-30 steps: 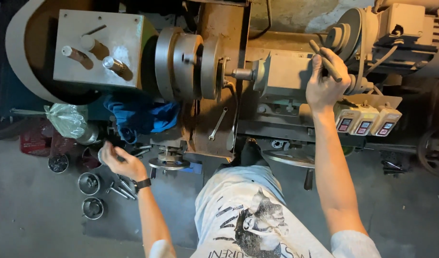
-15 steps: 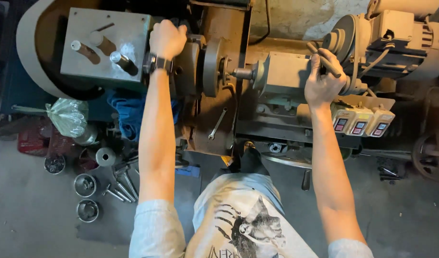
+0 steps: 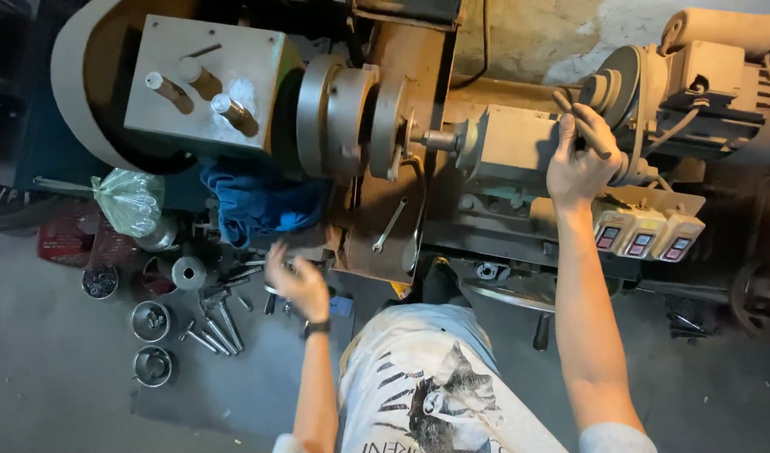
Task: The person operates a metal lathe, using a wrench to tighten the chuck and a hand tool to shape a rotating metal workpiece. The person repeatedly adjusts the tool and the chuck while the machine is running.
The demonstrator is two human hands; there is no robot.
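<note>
The left hand (image 3: 297, 281) has dropped from the chuck (image 3: 339, 117) toward floor parts, fingers spread, blurred. The right hand (image 3: 580, 159) still grips the lever (image 3: 582, 127), fingers wrapped around it.

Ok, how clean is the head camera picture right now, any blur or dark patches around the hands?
Head view: the left hand is smeared by motion blur, fingers indistinct; the right hand on the lever is sharp and well lit. The top left corner behind the machine housing falls into deep shadow, and the small metal parts on the floor sit in dim light. No strong glare.
</note>
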